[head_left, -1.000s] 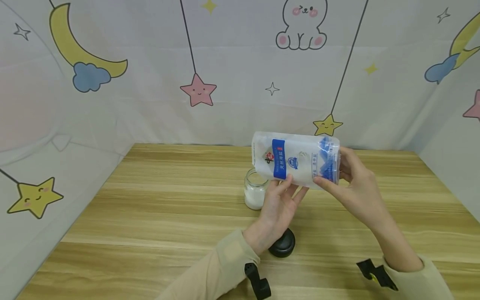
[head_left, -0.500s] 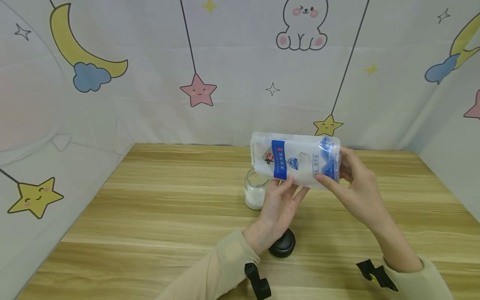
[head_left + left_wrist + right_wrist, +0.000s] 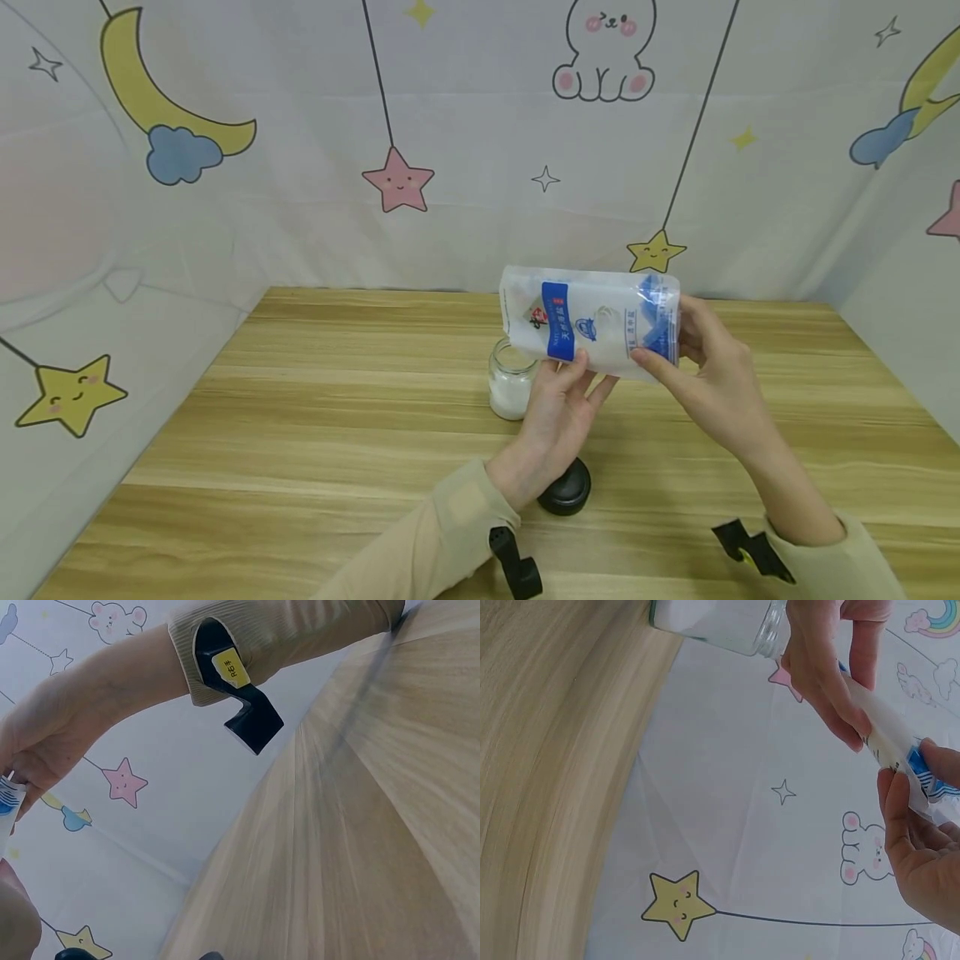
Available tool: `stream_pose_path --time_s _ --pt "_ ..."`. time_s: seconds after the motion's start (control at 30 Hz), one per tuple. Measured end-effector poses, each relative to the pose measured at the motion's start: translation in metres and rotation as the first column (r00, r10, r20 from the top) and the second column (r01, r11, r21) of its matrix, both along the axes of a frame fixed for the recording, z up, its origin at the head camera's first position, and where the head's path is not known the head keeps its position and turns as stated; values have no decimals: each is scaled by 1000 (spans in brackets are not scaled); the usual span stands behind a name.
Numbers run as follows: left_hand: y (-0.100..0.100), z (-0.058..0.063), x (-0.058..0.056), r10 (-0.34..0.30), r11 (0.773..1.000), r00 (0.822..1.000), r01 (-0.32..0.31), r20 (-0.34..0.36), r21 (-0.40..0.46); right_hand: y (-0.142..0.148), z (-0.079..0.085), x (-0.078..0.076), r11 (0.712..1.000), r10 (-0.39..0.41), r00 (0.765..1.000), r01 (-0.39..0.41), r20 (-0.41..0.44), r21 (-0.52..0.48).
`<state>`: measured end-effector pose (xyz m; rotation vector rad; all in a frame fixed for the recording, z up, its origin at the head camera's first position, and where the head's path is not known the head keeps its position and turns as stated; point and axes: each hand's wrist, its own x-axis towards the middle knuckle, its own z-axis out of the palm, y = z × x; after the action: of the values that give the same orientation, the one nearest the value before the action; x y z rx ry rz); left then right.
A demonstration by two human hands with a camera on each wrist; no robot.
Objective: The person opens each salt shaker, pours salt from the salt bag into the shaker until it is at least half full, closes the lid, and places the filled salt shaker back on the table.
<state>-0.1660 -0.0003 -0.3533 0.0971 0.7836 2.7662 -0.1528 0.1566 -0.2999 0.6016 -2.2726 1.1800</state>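
A white and blue bag of sea salt (image 3: pixel 611 321) lies nearly level in the air, its left end above a glass jar (image 3: pixel 510 398) that holds white salt. My left hand (image 3: pixel 553 417) holds the bag from below near its middle, thumb on the printed front. At the bag's right end, my right hand (image 3: pixel 712 375) grips it between thumb and fingers. The right wrist view shows the salt bag (image 3: pixel 881 724) edge-on between both hands, with the jar (image 3: pixel 712 621) at the top. Whether salt is flowing cannot be seen, as the bag hides part of the jar's mouth.
A round black lid (image 3: pixel 567 490) rests on the wooden table (image 3: pixel 300 467), partly behind my left wrist. Behind the table hangs a pale cloth (image 3: pixel 480 225) with printed stars and moons. Black camera mounts (image 3: pixel 516 565) sit at the sleeves.
The bag's left end has shifted very slightly left and down. Both hands, the jar and the lid stay essentially where they were.
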Motion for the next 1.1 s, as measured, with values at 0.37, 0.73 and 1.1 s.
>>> stream_pose_path --time_s 0.37,0.73,1.1 --pt "1 0 2 0 1000 1000 -1 -10 -14 0 -1 0 1000 -7 1000 7 0 0" --pt "-1 0 1 -37 999 999 37 -12 0 0 0 0 999 -37 998 37 42 6" --pt "-1 0 0 -27 1000 1000 27 7 3 1 0 0 999 -37 998 36 55 23"
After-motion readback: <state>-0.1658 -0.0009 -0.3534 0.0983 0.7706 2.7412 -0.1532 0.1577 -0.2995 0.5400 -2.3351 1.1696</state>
